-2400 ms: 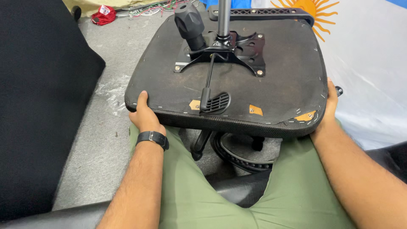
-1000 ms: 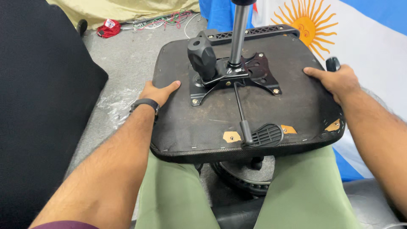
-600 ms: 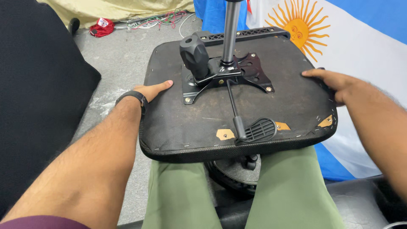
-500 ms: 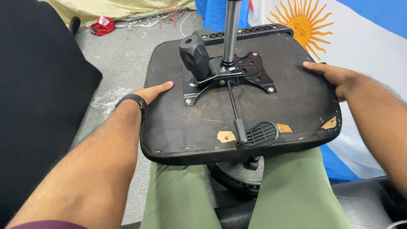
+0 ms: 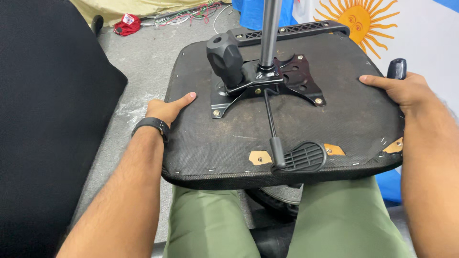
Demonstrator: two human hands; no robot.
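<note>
An upturned office chair seat (image 5: 224,148) rests across my green-trousered legs, its black underside facing up. A black metal mechanism plate (image 5: 291,81) is bolted in the middle, with a round knob (image 5: 224,57), a grey gas cylinder (image 5: 268,28) rising from it, and a lever ending in a ribbed paddle (image 5: 301,156) near me. My left hand (image 5: 167,109), a black band on the wrist, grips the seat's left edge with the thumb on top. My right hand (image 5: 401,91) grips the right edge.
A black chair back (image 5: 48,119) fills the left side. Grey floor (image 5: 138,52) lies beyond, with a red cloth (image 5: 125,23) and coloured wires (image 5: 201,8) at the far edge. A white and blue flag with a yellow sun (image 5: 358,16) lies at right. A chair base (image 5: 277,200) shows below the seat.
Both hands shifted from the seat's near corners to its left and right edges. Since then the seat has barely moved.
</note>
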